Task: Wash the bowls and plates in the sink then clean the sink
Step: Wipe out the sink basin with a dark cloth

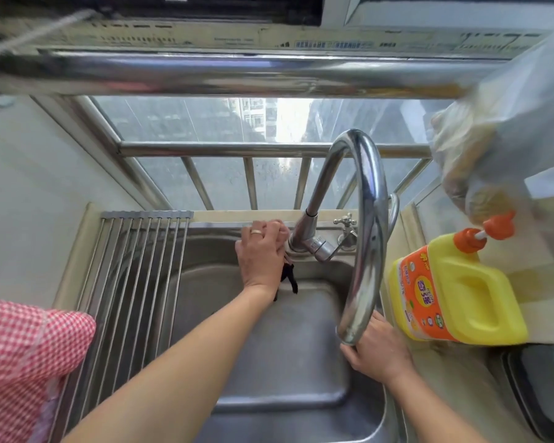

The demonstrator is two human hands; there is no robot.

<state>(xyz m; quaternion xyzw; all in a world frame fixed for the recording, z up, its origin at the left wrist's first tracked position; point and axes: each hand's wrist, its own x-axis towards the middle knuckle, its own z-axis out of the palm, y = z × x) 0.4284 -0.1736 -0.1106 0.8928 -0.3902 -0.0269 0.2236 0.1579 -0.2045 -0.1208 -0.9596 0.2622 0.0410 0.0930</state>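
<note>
While my left hand (pixel 263 254) pinches a soft, limp cloth (pixel 288 276) at the slick steel sink (pixel 279 346) rim, my right hand (pixel 376 345) curls on the rigid faucet (pixel 363 238) spout.

The sink (pixel 279 362) basin lies open mid-way; the faucet (pixel 362 225) arches over its right side, apparently, and the rack (pixel 135 266) covers the left.
</note>
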